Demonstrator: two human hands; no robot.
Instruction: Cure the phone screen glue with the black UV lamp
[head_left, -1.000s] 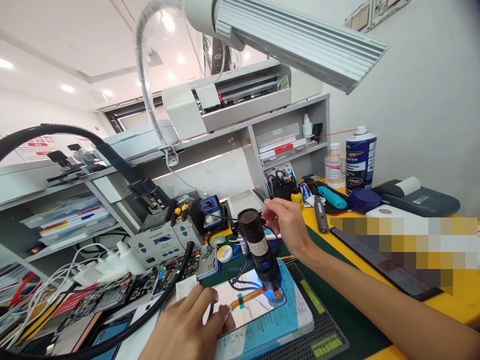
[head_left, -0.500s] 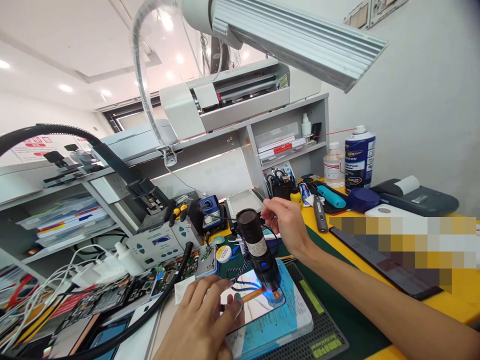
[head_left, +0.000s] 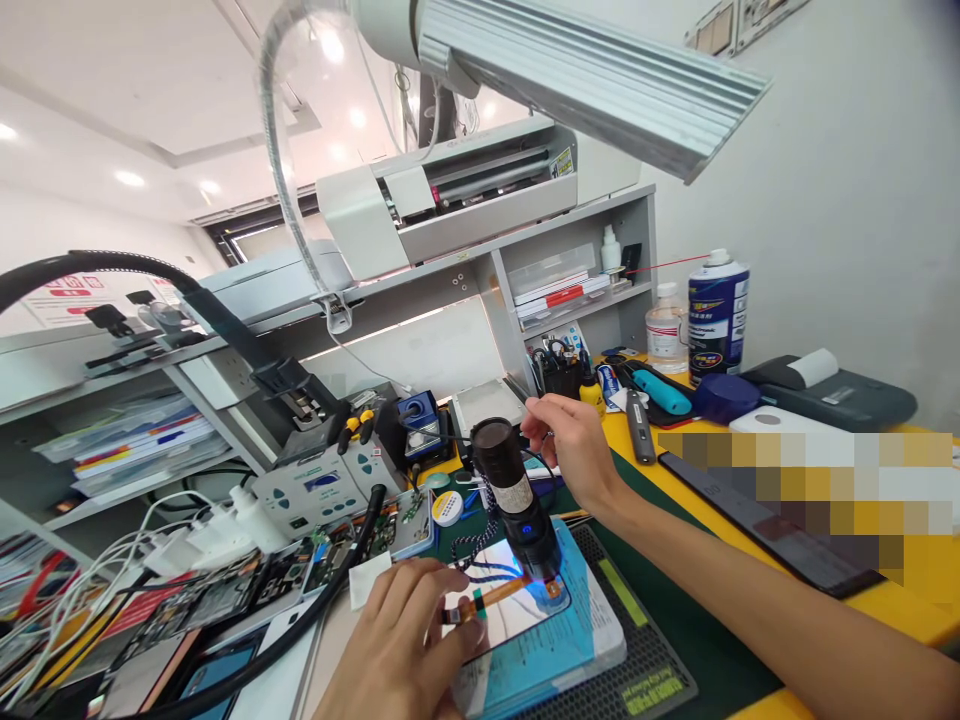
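Note:
A black flashlight [head_left: 511,490] stands slightly tilted, lens down, casting blue-violet light on a glossy phone screen [head_left: 517,615]. From under its head an orange flex cable [head_left: 504,592] runs left to a dark connector. My left hand [head_left: 401,630] is curled round the screen's left end, thumb on the glass, with the connector showing between thumb and fingers. The screen lies on a blue-and-white slab [head_left: 592,625]. Beside the flashlight's upper end, my right hand [head_left: 581,450] is raised with fingers curled together; whatever they hold is hidden. A braided lanyard [head_left: 476,540] hangs from the flashlight.
Under the slab lies a black perforated mat [head_left: 652,640]. Left are a black hose [head_left: 330,580], circuit boards [head_left: 240,580] and a grey control unit [head_left: 319,485]. To the right lie a dark phone [head_left: 765,520] and a spray can [head_left: 718,320]. A lamp [head_left: 585,85] hangs overhead.
My left thumb has shifted down and left off the flex cable, uncovering its connector. My right hand and the flashlight look unmoved.

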